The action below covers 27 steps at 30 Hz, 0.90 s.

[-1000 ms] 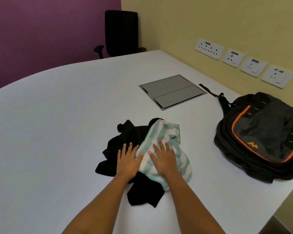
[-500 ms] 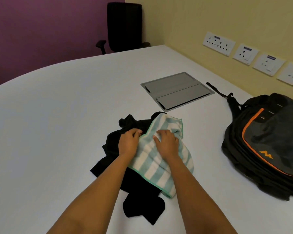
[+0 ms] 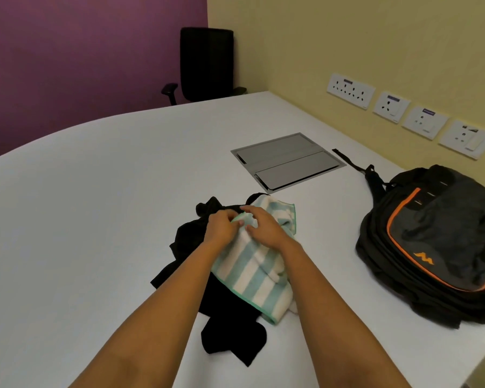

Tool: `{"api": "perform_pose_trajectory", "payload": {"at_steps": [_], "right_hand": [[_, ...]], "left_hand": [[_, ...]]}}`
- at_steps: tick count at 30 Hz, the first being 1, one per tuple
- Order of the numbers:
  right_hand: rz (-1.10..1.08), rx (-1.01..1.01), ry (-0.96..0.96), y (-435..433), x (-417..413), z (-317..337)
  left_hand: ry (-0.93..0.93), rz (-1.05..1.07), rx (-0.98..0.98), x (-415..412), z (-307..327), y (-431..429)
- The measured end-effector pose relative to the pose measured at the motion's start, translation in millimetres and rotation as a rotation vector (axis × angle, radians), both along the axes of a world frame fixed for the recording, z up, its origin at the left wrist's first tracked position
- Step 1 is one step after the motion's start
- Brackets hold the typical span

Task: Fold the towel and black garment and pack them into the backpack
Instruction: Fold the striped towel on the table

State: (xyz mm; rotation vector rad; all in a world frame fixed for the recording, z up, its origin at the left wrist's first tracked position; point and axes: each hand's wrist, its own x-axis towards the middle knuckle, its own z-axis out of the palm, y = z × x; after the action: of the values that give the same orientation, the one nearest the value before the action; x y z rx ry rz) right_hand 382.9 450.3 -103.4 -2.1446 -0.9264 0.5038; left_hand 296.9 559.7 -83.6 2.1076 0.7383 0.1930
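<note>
The fingers of the left hand are curled and pinch the green hem of the towel at its far end. The right hand is just beside it. Its fingers are bent over the same hem and seem to pinch it too, but the contact is partly hidden, so I am not fully sure. The two hands almost touch each other.

From this grip the towel runs back toward the near edge of the tabletop and a little to the right. So its long axis lies between the two forearms, and the loose end is near the person. The towel is crumpled, not yet folded. It lies on the garment, which shows at the left of the towel and below it.

The backpack lies flat near the right edge of the tabletop, well apart from the towel. It is nearer to the right hand. In my judgement, the coming move is to lift the hem and spread the towel, and both hands are equally close for this.
</note>
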Motion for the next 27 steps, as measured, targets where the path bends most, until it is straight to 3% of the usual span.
{"api": "perform_pose_trajectory", "payload": {"at_steps": [5,9,15,22,27], "right_hand": [[0.089,0.134,0.009,-6,-1,65],[0.113,0.1,-0.147,-11,-2,114],[0.071,0.11,-0.222,-19,-9,162],[0.045,-0.104,-0.629,-5,-30,197],[-0.094,-0.208,-0.677,4,-52,204]], "left_hand": [[-0.221,-0.092,-0.045,-2,49,0],[-0.321,-0.165,-0.097,-15,85,9],[-0.359,-0.157,0.141,-50,145,44],[-0.361,-0.004,0.271,-97,183,85],[-0.398,0.178,0.328,-142,195,125]]}}
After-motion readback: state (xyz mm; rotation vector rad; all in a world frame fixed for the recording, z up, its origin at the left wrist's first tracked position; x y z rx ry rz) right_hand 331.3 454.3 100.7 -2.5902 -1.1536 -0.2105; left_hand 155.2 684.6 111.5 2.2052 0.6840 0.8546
